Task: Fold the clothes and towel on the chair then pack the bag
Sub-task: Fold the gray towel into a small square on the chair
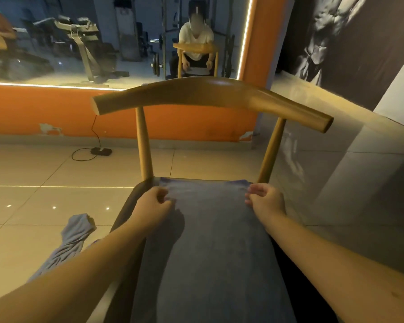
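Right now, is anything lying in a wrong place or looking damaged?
Yes. A blue garment lies crumpled on the floor tiles, left of the chair, not on it. Also, the orange wall's paint is chipped near the floor.

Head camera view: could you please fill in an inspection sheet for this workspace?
Surface: wooden chair, seat covered by cloth.
Job's things: blue-grey towel spread flat along the seat; no bag seen.
Clutter: crumpled blue-grey garment on the tiled floor, left of the chair.
Grippers: left hand and right hand pinch the towel's far corners.
Cables: black cable and adapter by the orange wall.
Surroundings: wall mirror reflecting gym equipment.
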The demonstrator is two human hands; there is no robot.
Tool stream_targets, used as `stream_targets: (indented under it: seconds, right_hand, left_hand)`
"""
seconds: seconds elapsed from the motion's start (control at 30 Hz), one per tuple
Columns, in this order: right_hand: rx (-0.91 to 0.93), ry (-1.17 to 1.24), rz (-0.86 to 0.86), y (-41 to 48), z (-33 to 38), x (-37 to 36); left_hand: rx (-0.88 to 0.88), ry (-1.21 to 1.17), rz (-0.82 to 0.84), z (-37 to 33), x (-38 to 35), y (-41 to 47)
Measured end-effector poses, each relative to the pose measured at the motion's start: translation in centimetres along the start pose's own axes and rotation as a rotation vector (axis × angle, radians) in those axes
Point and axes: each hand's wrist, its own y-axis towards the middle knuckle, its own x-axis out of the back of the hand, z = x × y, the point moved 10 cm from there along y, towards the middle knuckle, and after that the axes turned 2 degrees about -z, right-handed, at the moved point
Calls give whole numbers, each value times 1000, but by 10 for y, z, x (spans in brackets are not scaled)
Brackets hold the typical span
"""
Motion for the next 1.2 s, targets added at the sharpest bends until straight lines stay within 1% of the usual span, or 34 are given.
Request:
stream_targets:
  seconds: [0.13,0.23,0.33,0.4,0.47,0.53,0.57,0.63,0.73,0.8,0.9,0.97,1.03,1.13,1.2]
  right_hand:
    - [11,25,78,-66,-1,28]
    - [8,21,118,-122,-6,55]
    - [21,10,152,-180,-17,83]
    - [47,-17,101,-213,-30,104]
    - [54,-56,8,-242,-49,124]
    - [4,-89,-56,-262,-75,137]
    - [-28,-125,-62,-270,-87,140]
    - [-89,-222,-50,-279,-109,140]
    - [-179,-221,0,-285,-134,131]
    - [-202,-130,19,-284,-146,123]
    - [-239,-16,73,-282,-163,109]
    - [-248,-38,126,-284,-170,101]
    - [-249,-66,144,-286,-178,98]
    - [-269,-144,154,-295,-197,97]
    - [-303,-196,194,-304,-216,95]
  left_hand:
    - [-100,183,59,11,13,-70]
    - [-130,318,30,17,26,-124]
    - [-107,395,-20,24,33,-180]
    - [-60,347,-60,32,34,-211]
    - [29,211,-79,45,32,-234]
    - [132,104,-68,59,26,-251]
    - [170,74,-67,65,23,-258]
    - [192,36,-104,68,21,-269]
    - [202,30,-142,67,17,-276]
    - [270,20,-97,80,6,-282]
    - [369,-109,9,109,-20,-289]
    - [395,-181,71,119,-33,-291]
    - [391,-211,105,124,-40,-290]
    - [376,-207,133,131,-44,-294]
    - [391,-169,146,138,-46,-302]
